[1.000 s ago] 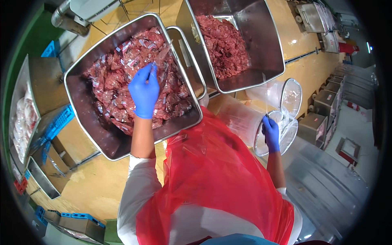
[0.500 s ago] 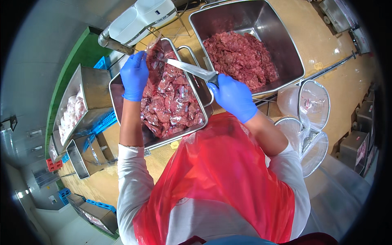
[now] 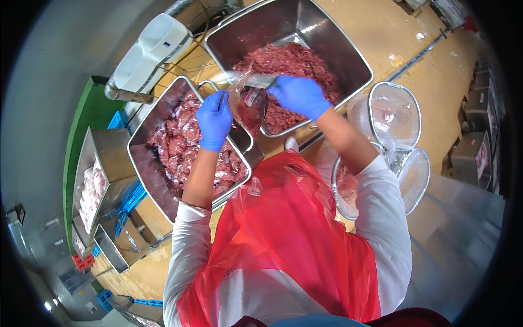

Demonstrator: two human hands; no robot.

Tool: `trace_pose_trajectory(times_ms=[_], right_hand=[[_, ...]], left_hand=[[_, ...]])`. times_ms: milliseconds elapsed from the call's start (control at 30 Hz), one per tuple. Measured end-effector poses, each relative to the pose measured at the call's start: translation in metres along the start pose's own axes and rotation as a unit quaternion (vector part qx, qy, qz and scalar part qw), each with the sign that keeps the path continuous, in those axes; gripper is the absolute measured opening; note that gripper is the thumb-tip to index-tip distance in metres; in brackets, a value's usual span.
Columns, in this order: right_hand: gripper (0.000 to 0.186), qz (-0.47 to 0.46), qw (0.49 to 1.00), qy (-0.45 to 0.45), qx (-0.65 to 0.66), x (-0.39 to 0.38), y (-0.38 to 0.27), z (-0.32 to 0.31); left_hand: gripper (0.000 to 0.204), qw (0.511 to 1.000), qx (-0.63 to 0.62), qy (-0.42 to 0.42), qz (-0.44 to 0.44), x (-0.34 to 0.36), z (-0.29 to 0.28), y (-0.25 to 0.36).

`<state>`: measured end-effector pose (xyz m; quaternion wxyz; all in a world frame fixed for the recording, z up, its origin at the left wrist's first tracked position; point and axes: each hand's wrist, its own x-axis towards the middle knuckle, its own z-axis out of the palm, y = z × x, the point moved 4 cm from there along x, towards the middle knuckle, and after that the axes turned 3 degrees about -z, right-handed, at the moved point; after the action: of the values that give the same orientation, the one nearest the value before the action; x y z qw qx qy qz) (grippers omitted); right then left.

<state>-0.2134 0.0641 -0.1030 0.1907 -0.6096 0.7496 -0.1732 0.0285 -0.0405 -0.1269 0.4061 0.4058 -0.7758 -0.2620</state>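
Observation:
My gloved left hand [image 3: 214, 121] is closed on the top of a clear plastic bag of red meat [image 3: 249, 109], which hangs between two steel bins. In my gloved right hand [image 3: 301, 97] is a knife [image 3: 260, 81], its blade blurred and lying across the upper part of the bag. Whether the blade has cut the plastic I cannot tell. Several more bagged pieces of meat [image 3: 185, 125] fill the left steel bin [image 3: 158, 197] under my left forearm. Loose red meat [image 3: 305, 62] lies in the right steel bin [image 3: 321, 24], behind the knife and my right hand.
Clear plastic bags [image 3: 393, 117] hang on ring frames beside my right forearm; one low bag [image 3: 345, 188] holds something reddish. White plastic holders [image 3: 150, 52] stand at the far left. A steel cart [image 3: 111, 155] with pale wrapped pieces is at left, near blue crates [image 3: 132, 196].
My left hand has brought the bag of meat rightward, from above the left bin to between the bins. The knife has come along beside it, and the whole view has shifted.

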Motion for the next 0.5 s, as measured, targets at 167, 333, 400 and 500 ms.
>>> trace_pose_trajectory(times_ms=[167,333,400,500], right_hand=[[0.054,0.287,0.949,0.087,-0.1,-0.067,0.247,-0.063],[0.075,0.261,0.95,0.008,0.174,-0.096,0.18,0.029],[0.05,0.262,0.798,0.015,0.543,-0.102,0.12,0.091],[0.023,0.24,0.573,0.036,0.783,-0.087,0.075,0.154]], left_hand=[[0.014,0.989,-0.107,-0.031,-0.099,0.022,0.037,0.02],[0.015,0.949,-0.23,-0.062,-0.206,0.029,0.077,0.049],[0.015,0.94,-0.247,-0.037,-0.231,0.033,0.079,0.055],[0.015,0.926,-0.28,-0.025,-0.251,0.046,0.081,0.079]])
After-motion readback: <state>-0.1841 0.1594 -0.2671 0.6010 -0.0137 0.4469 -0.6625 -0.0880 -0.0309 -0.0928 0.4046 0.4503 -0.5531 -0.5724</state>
